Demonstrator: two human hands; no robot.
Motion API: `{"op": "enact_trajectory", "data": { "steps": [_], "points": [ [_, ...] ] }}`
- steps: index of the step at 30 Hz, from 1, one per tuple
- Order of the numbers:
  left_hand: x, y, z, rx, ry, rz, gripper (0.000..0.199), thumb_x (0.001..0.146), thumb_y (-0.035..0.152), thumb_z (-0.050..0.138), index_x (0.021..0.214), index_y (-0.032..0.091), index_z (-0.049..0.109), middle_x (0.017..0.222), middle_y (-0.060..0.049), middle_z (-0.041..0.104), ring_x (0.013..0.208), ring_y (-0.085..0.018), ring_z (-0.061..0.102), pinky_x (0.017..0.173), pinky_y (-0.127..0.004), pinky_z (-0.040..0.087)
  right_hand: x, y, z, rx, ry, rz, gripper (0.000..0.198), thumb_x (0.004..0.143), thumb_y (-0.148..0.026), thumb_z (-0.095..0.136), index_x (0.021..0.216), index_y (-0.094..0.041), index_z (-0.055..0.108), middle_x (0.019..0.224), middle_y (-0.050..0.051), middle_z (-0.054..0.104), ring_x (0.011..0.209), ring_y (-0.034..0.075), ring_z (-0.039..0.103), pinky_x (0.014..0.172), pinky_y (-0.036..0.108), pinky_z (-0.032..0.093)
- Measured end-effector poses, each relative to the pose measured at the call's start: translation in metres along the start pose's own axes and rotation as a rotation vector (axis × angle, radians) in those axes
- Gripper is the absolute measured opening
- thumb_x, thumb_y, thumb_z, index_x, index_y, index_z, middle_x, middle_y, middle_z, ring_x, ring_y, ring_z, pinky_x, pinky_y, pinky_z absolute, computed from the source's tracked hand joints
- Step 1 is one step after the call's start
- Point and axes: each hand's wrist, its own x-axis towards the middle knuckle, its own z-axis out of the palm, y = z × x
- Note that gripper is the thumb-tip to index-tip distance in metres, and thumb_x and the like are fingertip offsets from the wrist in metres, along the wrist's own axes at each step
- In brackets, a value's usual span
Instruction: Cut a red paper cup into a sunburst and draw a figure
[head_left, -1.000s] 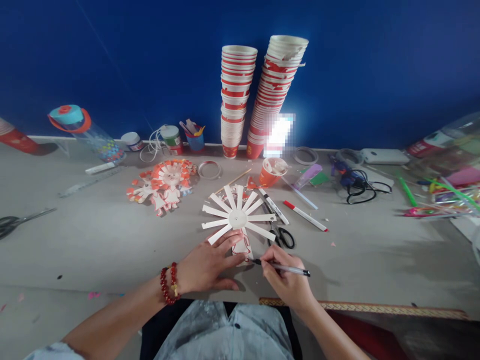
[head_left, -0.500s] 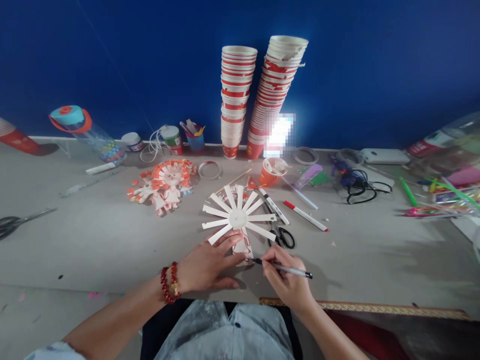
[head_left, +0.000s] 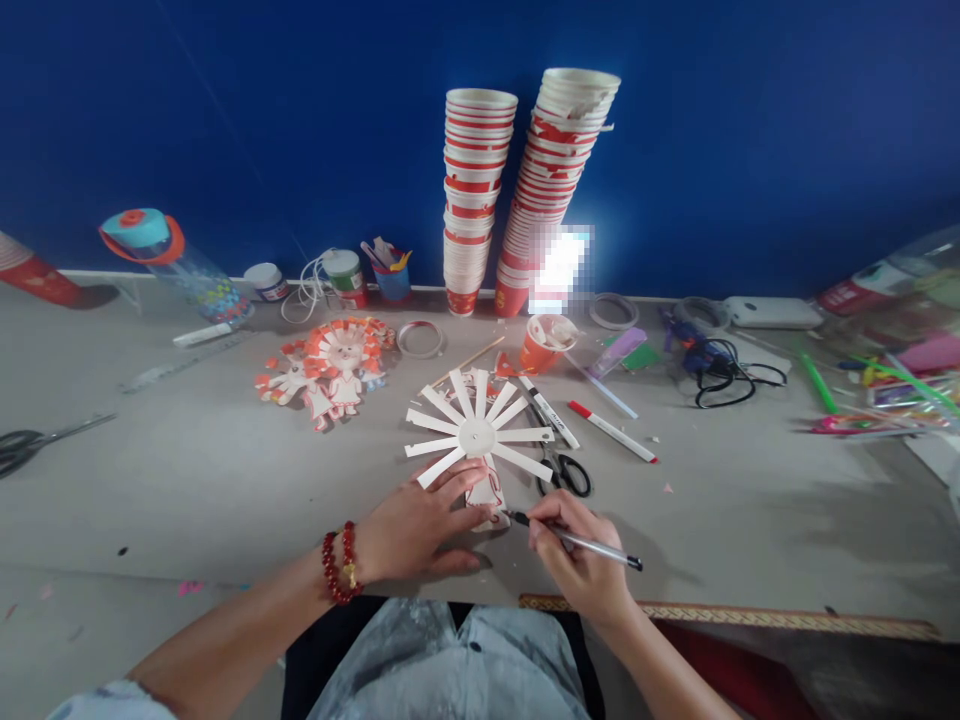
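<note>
A white paper cut-out (head_left: 477,437) lies on the table in front of me, its round middle ringed by several strips like rays. Below them is its dress-shaped body (head_left: 485,484), marked with dark red lines. My left hand (head_left: 420,525) lies flat across the body's left side with fingers spread, pressing it down. Pinched in my right hand (head_left: 581,550) is a pen (head_left: 592,545) with a clear barrel and black ends. Its tip is at the lower right edge of the body; whether it touches the paper I cannot tell. Black-handled scissors (head_left: 570,475) lie just beyond my right hand.
Two tall stacks of paper cups (head_left: 471,240) stand by the blue wall. Finished-looking paper figures (head_left: 337,370) lie left. Right of the cut-out are a black marker (head_left: 551,415), a red marker (head_left: 613,432) and an orange cup (head_left: 546,350) of scraps. More scissors (head_left: 45,440) lie far left.
My right hand and the pen have shifted slightly right, the tip drawing back toward the body's edge. My left hand and the cut-out have stayed in place.
</note>
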Motion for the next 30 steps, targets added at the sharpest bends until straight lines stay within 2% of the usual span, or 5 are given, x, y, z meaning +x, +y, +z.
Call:
{"op": "enact_trajectory", "data": {
  "steps": [6, 9, 17, 25, 30],
  "points": [
    [0.0, -0.001, -0.001, 0.007, 0.0, 0.007, 0.047, 0.094, 0.043, 0.051, 0.139, 0.029, 0.042, 0.151, -0.012, 0.035, 0.144, -0.029, 0.026, 0.108, -0.049, 0.041, -0.003, 0.0, 0.009, -0.044, 0.028, -0.13, 0.022, 0.092, -0.017, 0.05, 0.112, -0.023, 0.056, 0.088, 0.005, 0.071, 0.073, 0.017, 0.067, 0.069, 0.026, 0.052],
    [0.0, -0.002, 0.0, -0.006, 0.005, 0.015, 0.047, 0.094, 0.041, 0.052, 0.138, 0.029, 0.043, 0.151, -0.011, 0.036, 0.144, -0.029, 0.026, 0.109, -0.048, 0.04, -0.003, 0.0, 0.015, -0.084, 0.038, -0.221, 0.027, 0.092, -0.014, 0.051, 0.117, -0.024, 0.057, 0.1, 0.008, 0.071, 0.087, 0.02, 0.068, 0.078, 0.03, 0.054],
    [-0.002, -0.003, 0.004, -0.074, 0.04, 0.004, 0.055, 0.09, 0.038, 0.057, 0.137, 0.016, 0.037, 0.152, -0.014, 0.037, 0.147, -0.026, 0.022, 0.115, -0.046, 0.034, 0.0, -0.002, 0.015, -0.249, 0.032, -0.267, 0.027, 0.093, -0.014, 0.05, 0.118, -0.023, 0.057, 0.095, 0.008, 0.072, 0.082, 0.022, 0.067, 0.075, 0.033, 0.055],
    [-0.003, -0.005, 0.001, -0.079, 0.005, -0.002, 0.053, 0.091, 0.04, 0.056, 0.136, 0.018, 0.039, 0.155, -0.013, 0.032, 0.147, -0.026, 0.02, 0.114, -0.043, 0.035, 0.002, -0.005, 0.015, -0.341, -0.005, -0.336, 0.028, 0.094, -0.013, 0.047, 0.116, -0.022, 0.06, 0.082, 0.006, 0.071, 0.075, 0.02, 0.065, 0.073, 0.032, 0.054],
    [-0.004, -0.015, -0.005, -0.062, -0.039, 0.094, 0.058, 0.091, 0.051, 0.053, 0.136, 0.017, 0.043, 0.155, -0.015, 0.031, 0.146, -0.028, 0.022, 0.116, -0.045, 0.03, 0.001, -0.006, 0.015, -0.349, 0.002, -0.326, 0.025, 0.094, -0.013, 0.046, 0.111, -0.022, 0.061, 0.081, 0.006, 0.07, 0.074, 0.02, 0.064, 0.07, 0.031, 0.053]
  ]
}}
